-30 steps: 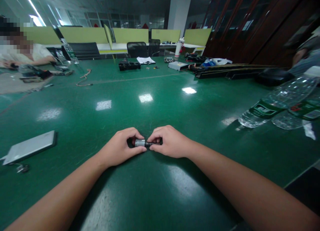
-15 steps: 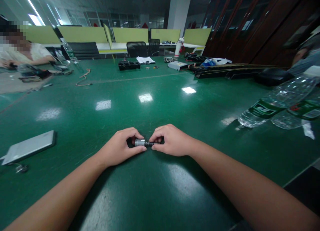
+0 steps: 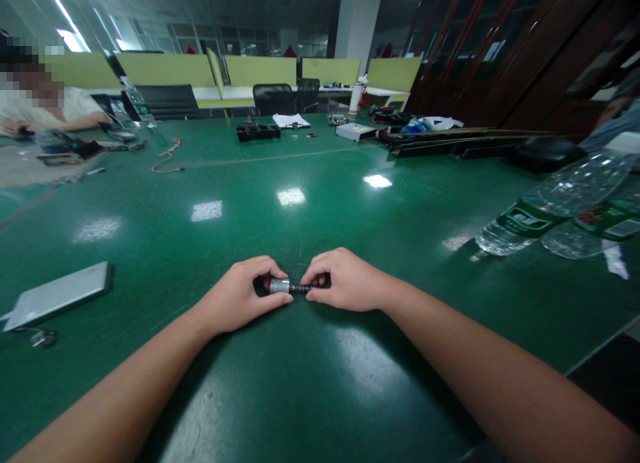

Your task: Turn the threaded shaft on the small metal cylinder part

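Observation:
Just above the green tabletop [image 3: 280, 389], my left hand [image 3: 243, 293] pinches a small silver cylinder [image 3: 279, 286], which looks like a little motor, between thumb and fingers. A dark, ridged shaft [image 3: 296, 288] sticks out of the cylinder's right end and lies level. Its far tip goes in between the thumb and fingertips of my right hand [image 3: 345, 281], which are closed around it. My right fingertips hide the shaft's end, and my left fingers cover part of the cylinder.
At left lies a grey power bank [image 3: 63, 293] with a cable. Clear water bottles [image 3: 530, 216] stand at right. A black tray [image 3: 259, 131], a silver box [image 3: 355, 131] and long dark strips [image 3: 450, 141] lie farther back. A person [image 3: 60, 113] sits at far left.
My right hand has shifted very slightly to the right along the shaft, baring a little more of it. My left hand and the silver cylinder have stayed in place.

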Demonstrator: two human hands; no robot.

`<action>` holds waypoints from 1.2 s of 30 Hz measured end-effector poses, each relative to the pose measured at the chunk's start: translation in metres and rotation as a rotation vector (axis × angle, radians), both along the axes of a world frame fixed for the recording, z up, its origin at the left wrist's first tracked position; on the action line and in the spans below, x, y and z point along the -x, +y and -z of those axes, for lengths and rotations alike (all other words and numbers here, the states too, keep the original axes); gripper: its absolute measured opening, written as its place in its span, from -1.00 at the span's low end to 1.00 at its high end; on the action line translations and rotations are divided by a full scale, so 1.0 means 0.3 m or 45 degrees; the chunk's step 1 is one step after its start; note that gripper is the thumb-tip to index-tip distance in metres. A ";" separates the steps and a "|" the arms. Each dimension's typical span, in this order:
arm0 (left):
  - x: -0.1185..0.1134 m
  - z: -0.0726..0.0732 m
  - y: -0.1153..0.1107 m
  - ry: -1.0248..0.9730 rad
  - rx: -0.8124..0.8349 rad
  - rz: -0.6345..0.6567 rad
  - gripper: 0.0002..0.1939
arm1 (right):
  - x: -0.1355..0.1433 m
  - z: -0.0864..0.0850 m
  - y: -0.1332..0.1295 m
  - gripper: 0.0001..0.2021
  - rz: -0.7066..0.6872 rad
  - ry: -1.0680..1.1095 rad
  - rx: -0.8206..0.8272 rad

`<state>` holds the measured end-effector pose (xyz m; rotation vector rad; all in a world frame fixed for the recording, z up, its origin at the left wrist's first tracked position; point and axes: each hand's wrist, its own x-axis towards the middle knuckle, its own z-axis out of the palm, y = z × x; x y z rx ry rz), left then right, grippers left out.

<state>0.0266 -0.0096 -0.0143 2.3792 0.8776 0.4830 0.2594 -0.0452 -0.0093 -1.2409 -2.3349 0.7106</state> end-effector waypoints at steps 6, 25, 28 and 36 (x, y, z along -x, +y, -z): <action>-0.003 0.001 0.004 -0.002 -0.003 0.005 -0.76 | -0.007 -0.001 0.003 -0.86 0.003 0.003 0.025; 0.000 0.000 0.001 0.000 0.004 -0.017 -0.76 | -0.034 -0.010 0.008 -0.85 -0.006 -0.028 0.069; -0.002 0.001 0.002 0.000 0.003 -0.012 -0.76 | -0.036 -0.014 0.009 -0.85 0.001 -0.040 0.093; -0.002 -0.006 -0.001 -0.004 -0.010 -0.002 -0.75 | -0.050 -0.028 0.010 -0.84 0.003 -0.071 0.121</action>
